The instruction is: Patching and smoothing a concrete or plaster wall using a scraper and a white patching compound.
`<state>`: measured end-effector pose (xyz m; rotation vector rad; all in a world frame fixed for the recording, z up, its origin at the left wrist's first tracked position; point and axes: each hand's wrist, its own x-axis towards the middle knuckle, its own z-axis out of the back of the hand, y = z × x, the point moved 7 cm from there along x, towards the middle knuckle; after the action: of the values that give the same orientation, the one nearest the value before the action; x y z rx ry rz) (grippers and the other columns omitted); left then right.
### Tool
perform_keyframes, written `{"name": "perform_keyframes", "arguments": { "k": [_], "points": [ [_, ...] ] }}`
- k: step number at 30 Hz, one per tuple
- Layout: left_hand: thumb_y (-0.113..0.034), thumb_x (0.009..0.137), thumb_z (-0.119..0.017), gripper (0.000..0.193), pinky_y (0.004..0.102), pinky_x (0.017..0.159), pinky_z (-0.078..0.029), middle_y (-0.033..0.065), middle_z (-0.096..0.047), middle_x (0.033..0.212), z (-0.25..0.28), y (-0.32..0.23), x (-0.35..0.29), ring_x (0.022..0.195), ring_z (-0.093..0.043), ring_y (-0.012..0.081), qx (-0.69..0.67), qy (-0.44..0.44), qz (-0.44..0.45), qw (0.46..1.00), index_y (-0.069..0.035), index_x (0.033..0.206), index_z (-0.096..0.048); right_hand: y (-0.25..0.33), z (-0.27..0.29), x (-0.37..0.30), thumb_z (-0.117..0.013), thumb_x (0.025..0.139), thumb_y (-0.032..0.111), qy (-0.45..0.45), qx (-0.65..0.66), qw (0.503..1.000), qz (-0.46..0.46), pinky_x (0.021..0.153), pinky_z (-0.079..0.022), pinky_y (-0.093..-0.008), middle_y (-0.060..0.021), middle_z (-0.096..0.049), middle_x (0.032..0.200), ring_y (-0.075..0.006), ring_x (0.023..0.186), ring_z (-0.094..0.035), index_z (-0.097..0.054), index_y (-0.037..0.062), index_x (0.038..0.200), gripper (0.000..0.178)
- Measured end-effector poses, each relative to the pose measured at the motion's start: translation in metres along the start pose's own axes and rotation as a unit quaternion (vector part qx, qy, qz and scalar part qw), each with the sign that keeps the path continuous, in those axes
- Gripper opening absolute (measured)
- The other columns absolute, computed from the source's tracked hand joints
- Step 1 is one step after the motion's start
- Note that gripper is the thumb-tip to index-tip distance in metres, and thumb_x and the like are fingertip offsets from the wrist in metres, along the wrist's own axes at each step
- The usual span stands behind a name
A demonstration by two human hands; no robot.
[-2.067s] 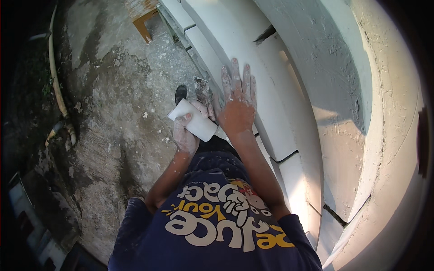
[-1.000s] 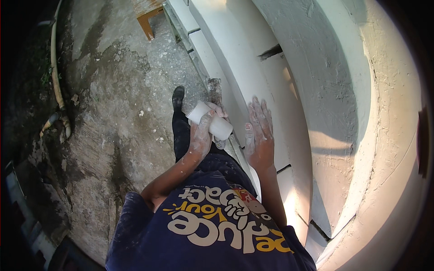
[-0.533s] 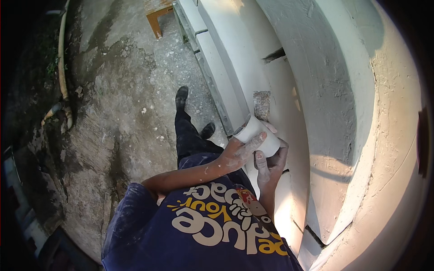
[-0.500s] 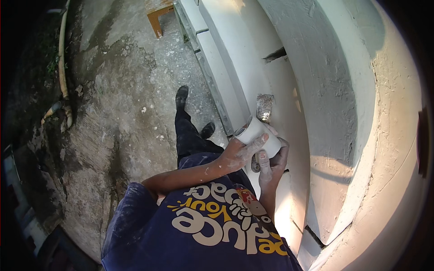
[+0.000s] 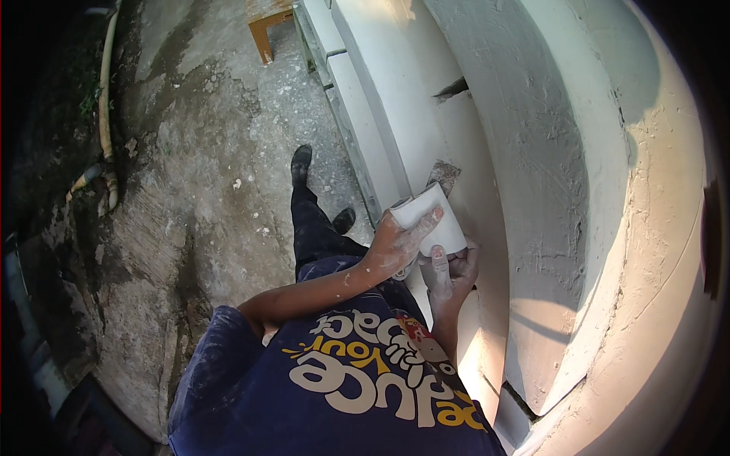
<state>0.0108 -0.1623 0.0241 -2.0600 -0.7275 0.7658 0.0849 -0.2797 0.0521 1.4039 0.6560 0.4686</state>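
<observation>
A roll of white tape-like strip (image 5: 433,224) is held between my two hands over the white ledge. My left hand (image 5: 401,242) is closed round its left side, thumb across its face. At its lower right edge, my right hand (image 5: 450,272) pinches with thumb and curled fingers. Beyond the roll, the dirty, speckled metal blade of a scraper (image 5: 447,174) shows, partly covered by the roll. Its handle is mostly hidden behind the roll and my hands; I cannot tell whether a hand grips it. White powder coats both hands.
Pale blocks form a stepped ledge (image 5: 395,99), with dark gaps at some joints. A grey plastered wall (image 5: 525,152) rises at the right. Rough concrete floor (image 5: 220,182) spreads left, with a pipe (image 5: 105,99) along it. An orange-brown stool (image 5: 261,38) stands at the far end.
The roll has turned, showing its broad white face more squarely, and shifted slightly left with both hands. The scraper's blade has tilted to the right.
</observation>
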Motion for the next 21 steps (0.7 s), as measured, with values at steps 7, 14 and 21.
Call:
{"name": "perform_keyframes", "arguments": {
  "k": [7,14,21],
  "points": [
    [-0.02,0.102,-0.068,0.026,0.0204,0.066,-0.047,0.0004,-0.066,0.088,-0.005,-0.005,0.012,0.078,-0.059,0.0035,0.007,0.005,0.024,1.0,0.002,0.116,-0.066,-0.007,0.023,-0.011,-0.073,0.094,0.012,-0.133,-0.017,0.99,-0.046,0.08,-0.059,-0.0364,-0.0171,-0.069,0.105,-0.0222,0.095,-0.07,-0.05,-0.0035,0.123,0.039],
    [-0.009,0.099,-0.068,0.023,0.0208,0.06,-0.05,0.001,-0.066,0.092,0.034,-0.022,0.028,0.068,-0.059,0.005,-0.087,-0.146,-0.105,0.98,-0.001,0.121,-0.066,0.035,0.02,-0.029,-0.063,0.094,0.007,-0.105,-0.449,0.822,0.334,0.091,-0.057,-0.0404,-0.0222,-0.068,0.119,-0.0338,0.098,-0.071,-0.064,-0.0068,0.119,0.029],
    [-0.011,0.101,-0.065,0.017,0.0213,0.059,-0.049,-0.0017,-0.066,0.093,0.052,-0.029,0.058,0.07,-0.058,0.0041,0.052,-0.12,-0.09,0.987,-0.007,0.115,-0.073,0.054,-0.032,-0.003,-0.06,0.091,0.009,0.035,-0.553,0.793,0.252,0.105,-0.043,-0.0531,-0.0211,-0.057,0.134,-0.0431,0.127,-0.052,-0.063,0.007,0.139,0.048]
  ]
}}
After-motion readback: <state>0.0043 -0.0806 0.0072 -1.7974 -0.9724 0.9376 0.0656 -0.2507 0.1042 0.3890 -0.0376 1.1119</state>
